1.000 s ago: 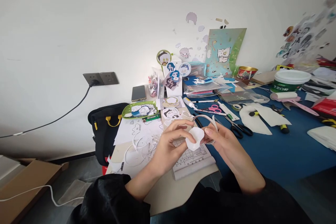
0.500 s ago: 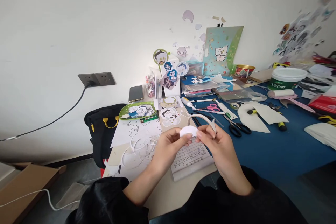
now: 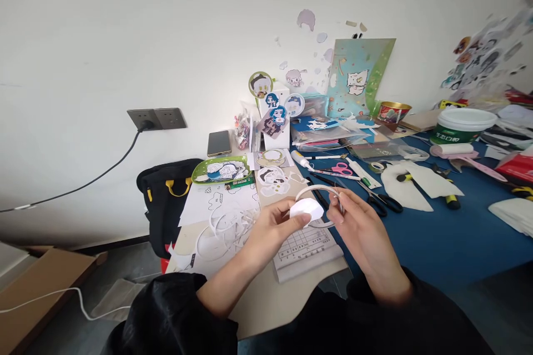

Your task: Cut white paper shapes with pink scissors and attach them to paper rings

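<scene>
My left hand (image 3: 272, 230) pinches a small white paper cutout (image 3: 300, 209) with a rounded edge, thumb lying across its front. A thin pale strip (image 3: 318, 187) curls into a loop behind the cutout. My right hand (image 3: 360, 227) has its thumb and fingers closed on the right side of that loop. Whether the strip is joined to the cutout, I cannot tell. Beneath both hands lies a printed form pad (image 3: 306, 252). Loose curls of white strip (image 3: 225, 233) are heaped to the left of my left hand.
A green tray (image 3: 200, 173) of paper cutouts stands back left, near a phone (image 3: 219, 143). Pink scissors (image 3: 341, 169), black scissors (image 3: 389, 203), a glue bottle (image 3: 298, 158) and white sheets (image 3: 402, 186) lie on the blue mat. A white-lidded tub (image 3: 464, 125) stands right.
My right hand has moved right, away from the cutout, and pulls the strip into a rounder loop. The cutout stays in my left hand. The view has shifted slightly.
</scene>
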Demonstrator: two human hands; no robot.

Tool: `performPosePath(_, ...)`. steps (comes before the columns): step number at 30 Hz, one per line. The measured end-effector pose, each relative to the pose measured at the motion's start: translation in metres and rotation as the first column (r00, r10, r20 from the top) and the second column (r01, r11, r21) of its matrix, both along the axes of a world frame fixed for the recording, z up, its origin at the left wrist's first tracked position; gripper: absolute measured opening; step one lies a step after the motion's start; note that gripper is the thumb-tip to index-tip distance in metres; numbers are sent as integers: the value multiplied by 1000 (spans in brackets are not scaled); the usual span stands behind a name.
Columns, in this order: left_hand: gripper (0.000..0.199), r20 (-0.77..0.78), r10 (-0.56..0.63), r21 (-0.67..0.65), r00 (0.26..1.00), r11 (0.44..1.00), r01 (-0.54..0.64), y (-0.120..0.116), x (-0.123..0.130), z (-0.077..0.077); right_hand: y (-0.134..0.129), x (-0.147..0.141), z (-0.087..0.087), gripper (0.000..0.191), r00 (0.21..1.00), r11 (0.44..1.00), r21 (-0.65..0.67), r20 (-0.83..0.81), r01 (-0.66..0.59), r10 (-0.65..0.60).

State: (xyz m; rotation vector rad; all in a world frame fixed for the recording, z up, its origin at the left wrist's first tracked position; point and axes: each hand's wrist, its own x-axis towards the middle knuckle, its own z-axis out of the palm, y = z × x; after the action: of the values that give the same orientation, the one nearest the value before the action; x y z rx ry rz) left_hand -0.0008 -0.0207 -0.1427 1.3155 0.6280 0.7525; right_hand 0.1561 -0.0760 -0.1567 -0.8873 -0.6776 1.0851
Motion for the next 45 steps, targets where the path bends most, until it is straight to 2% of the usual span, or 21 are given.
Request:
performPosePath(6,15,13,12,-39,1000,999,-11,5,-3,0,-5,10,-5,3,968,981,100,172,169,-184)
performPosePath(8,22,37,25,-49,999,998,-24,9,-4,-2,-11,16,-3,5,929,971,129,290,200,-230)
performPosePath(10,24,45,48,-70,998,997,-45,12,-4,-4,-17,23,2,8,850,967,178,466,181,-245)
performPosePath(12,23,29,75,-91,997,993,-72,14,-3,-6,-22,27,9,9,726,978,184,659,100,-198)
performPosePath(14,23,0,89,-108,996,990,-88,15,-2,-8,-24,27,19,10,588,994,110,803,8,-94)
performPosePath(17,21,-41,92,-108,995,989,-96,16,-2,-8,-22,20,30,12,439,997,-37,896,-67,63)
performPosePath(19,18,-63,104,-91,993,990,-109,17,-2,-9,-18,13,33,14,384,994,-85,917,-72,106)
performPosePath(23,19,-82,120,-64,989,990,-126,15,-2,-9,-12,4,32,15,358,996,-94,930,-3,89)
performPosePath(30,21,-67,140,-119,988,982,-147,12,-2,-6,-7,0,28,15,305,990,-116,949,84,86)
performPosePath(36,22,-58,130,-171,990,976,-138,10,-3,-2,-5,-1,28,15,267,992,-102,961,80,77)
performPosePath(45,19,-69,133,-163,989,976,-143,10,-2,-3,-5,-2,29,15,267,990,-119,959,74,96)
